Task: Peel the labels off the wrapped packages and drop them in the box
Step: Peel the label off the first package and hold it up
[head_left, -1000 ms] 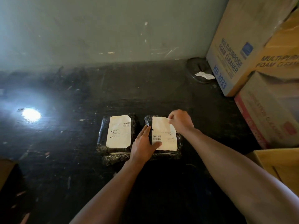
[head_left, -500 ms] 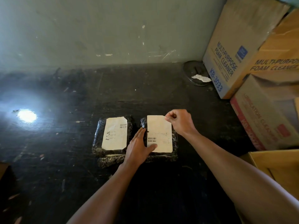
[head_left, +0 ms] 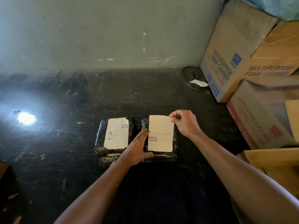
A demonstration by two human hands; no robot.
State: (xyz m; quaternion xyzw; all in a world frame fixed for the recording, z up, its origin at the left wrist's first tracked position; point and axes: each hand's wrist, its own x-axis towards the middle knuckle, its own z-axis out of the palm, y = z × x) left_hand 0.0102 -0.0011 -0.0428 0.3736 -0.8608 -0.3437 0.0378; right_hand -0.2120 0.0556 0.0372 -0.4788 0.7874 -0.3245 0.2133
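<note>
Two black plastic-wrapped packages lie side by side on dark scuffed surface (head_left: 80,159). Left package (head_left: 99,143) carries flat cream paper label (head_left: 116,133). Right hand (head_left: 184,123) pinches top right corner of cream barcode label (head_left: 161,133) on right package (head_left: 175,143), the label's upper part lifted. Left hand (head_left: 137,147), fingers extended, presses flat on right package's left edge. Open tan cardboard box (head_left: 275,160) sits at lower right.
</note>
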